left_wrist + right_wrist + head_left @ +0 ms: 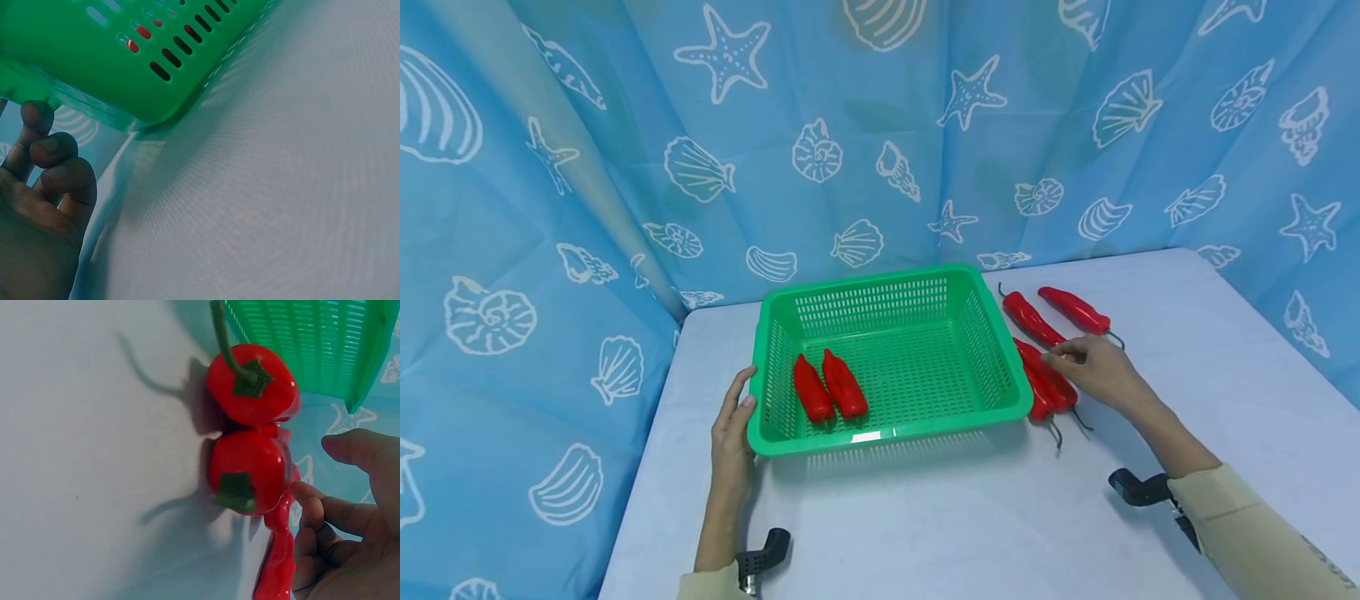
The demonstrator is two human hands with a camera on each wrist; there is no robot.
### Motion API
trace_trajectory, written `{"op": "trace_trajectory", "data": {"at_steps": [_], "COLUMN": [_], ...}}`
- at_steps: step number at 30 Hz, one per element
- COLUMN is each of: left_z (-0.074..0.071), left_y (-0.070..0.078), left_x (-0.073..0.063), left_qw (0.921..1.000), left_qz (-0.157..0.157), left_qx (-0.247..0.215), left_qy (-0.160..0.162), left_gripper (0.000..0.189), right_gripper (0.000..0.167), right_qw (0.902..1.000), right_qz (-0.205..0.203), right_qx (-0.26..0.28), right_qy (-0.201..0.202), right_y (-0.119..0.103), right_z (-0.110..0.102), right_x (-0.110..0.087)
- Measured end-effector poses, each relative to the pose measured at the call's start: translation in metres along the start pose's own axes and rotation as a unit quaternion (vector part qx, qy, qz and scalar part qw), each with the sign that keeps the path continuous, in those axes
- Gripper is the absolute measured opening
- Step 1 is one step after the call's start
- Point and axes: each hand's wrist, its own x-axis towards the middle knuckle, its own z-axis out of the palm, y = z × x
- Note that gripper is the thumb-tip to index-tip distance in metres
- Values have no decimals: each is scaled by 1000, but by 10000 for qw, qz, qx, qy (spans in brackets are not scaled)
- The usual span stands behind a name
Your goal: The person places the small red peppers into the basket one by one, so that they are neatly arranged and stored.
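Observation:
A green plastic basket (887, 433) stands on the table, with two red chili peppers (846, 385) lying side by side at its left end. My left hand (732, 437) is at the basket's left side, fingers loosely bent and fingertips right at the rim. Beyond the basket's right wall lie several more red chili peppers with green stems. Over these, my right hand (1097, 371) reaches in, thumb apart from the fingers. In the right wrist view, a fingertip is right at the side of the nearer chili pepper (250, 469); another chili pepper (253, 384) lies beside it.
A white cloth covers the table (910, 533). Blue curtains (880, 150) printed with shells and starfish hang behind and to the left. Farther back on the right, one chili pepper (1073, 310) lies apart from the others. Each wrist carries a small black camera (1138, 487).

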Motion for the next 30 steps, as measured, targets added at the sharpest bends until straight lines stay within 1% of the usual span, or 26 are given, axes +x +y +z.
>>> {"op": "trace_trajectory", "data": {"at_steps": [5, 9, 18, 30], "left_z": [0, 0, 1, -1], "left_y": [2, 3, 0, -1], "left_x": [0, 0, 1, 2], "left_qw": [10000, 10000, 10000, 10000], "left_qz": [39, 25, -88, 2], "left_qx": [-41, -33, 12, -86], "left_qy": [8, -21, 14, -29], "left_gripper": [43, 43, 43, 43], "right_gripper": [56, 57, 57, 62], "right_qw": [9999, 9998, 9993, 9989], "right_qz": [50, 121, 193, 168], "right_qx": [36, 25, -53, -105], "right_qy": [-112, -173, -323, -416], "right_y": [4, 5, 9, 9], "right_z": [3, 5, 11, 16], "right_x": [2, 2, 2, 4]}}
